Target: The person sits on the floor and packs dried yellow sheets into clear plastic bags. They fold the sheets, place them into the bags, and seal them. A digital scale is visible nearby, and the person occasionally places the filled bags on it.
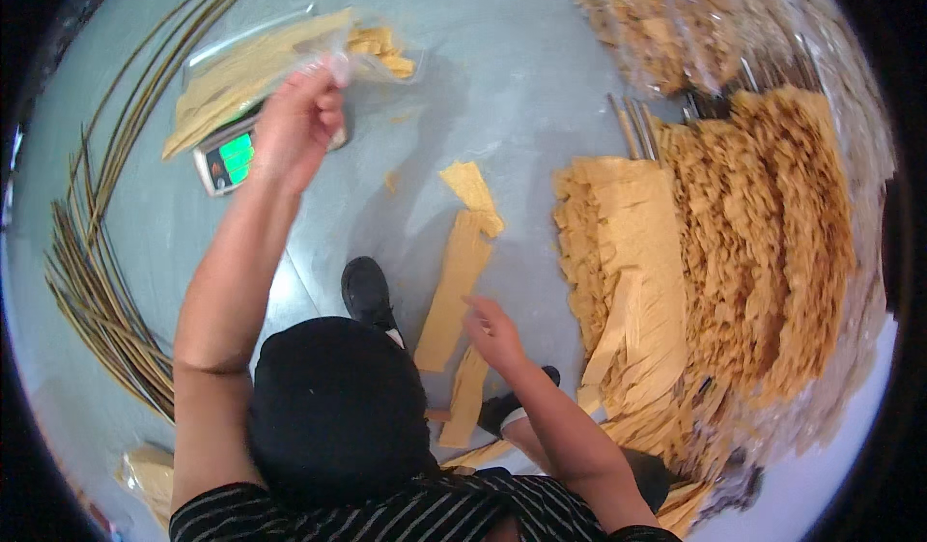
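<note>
My left hand reaches far forward, fingers pinched on the edge of a clear plastic bag. Inside the bag lie a broad tan sheet, which looks like dried bean-curd skin, and smaller pieces. Under the bag is a digital scale with a lit green display, partly hidden by bag and hand. My right hand hangs low with bent fingers and nothing seen in it. Beside it is a long tan strip on the floor; contact cannot be told. A shorter piece overlaps the strip's far end.
Thick stacks of tan sheets with rods poking out fill the right side. Plastic-wrapped sheets lie beyond. Long thin rods curve along the left. A black shoe stands near the strip; another wrapped bundle is lower left.
</note>
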A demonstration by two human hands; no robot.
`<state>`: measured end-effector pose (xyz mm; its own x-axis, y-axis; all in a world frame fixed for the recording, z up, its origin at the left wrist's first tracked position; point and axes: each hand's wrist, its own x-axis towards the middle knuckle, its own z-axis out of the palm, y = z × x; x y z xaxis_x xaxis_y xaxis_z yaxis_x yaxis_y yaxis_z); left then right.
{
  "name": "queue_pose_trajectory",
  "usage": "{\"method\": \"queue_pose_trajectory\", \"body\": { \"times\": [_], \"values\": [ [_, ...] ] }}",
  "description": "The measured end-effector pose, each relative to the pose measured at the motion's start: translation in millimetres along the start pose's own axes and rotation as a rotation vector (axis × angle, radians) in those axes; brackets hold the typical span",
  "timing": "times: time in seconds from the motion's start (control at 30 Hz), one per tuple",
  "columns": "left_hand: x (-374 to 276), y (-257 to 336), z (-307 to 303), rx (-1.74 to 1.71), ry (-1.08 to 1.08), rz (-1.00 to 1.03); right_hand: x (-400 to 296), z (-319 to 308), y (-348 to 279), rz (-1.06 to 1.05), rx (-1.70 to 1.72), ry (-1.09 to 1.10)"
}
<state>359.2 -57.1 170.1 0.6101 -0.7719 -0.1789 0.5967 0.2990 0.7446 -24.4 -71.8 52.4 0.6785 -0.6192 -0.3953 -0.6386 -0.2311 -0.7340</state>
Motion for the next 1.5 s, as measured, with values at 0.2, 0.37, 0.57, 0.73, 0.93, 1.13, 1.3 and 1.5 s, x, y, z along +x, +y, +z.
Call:
{"method": "queue_pose_trajectory", "body": {
  "times": [0.2,0.37,0.57,0.73,0.93,1.13,1.3,1.5],
  "values": [
    [-72,106,115,-0.38,-0.383,-0.163,-33,-88,-97,0.045,0.65,0.254],
    [-144,111,170,-0.518,-0.505,-0.432,-83,-177,-168,-0.083,0.754,0.705],
    [-190,75,172,-0.66,-0.458,-0.735,-179,-233,-144,-0.321,0.687,0.801],
    [-185,9,133,-0.359,-0.29,-0.979,-218,-224,-98,-0.201,0.795,0.804],
    [-194,5,136,-0.024,-0.328,-0.977,-257,-211,-65,-0.138,0.765,0.838],
    [-196,-24,132,0.539,-0.335,-0.877,-255,-198,-21,0.006,0.703,0.814],
    [-188,-14,133,0.2,-0.334,-0.737,-251,-199,-55,-0.292,0.758,0.93],
    [-191,-23,121,0.264,-0.251,-0.747,-241,-198,-37,-0.124,0.844,0.901]
  ]
}}
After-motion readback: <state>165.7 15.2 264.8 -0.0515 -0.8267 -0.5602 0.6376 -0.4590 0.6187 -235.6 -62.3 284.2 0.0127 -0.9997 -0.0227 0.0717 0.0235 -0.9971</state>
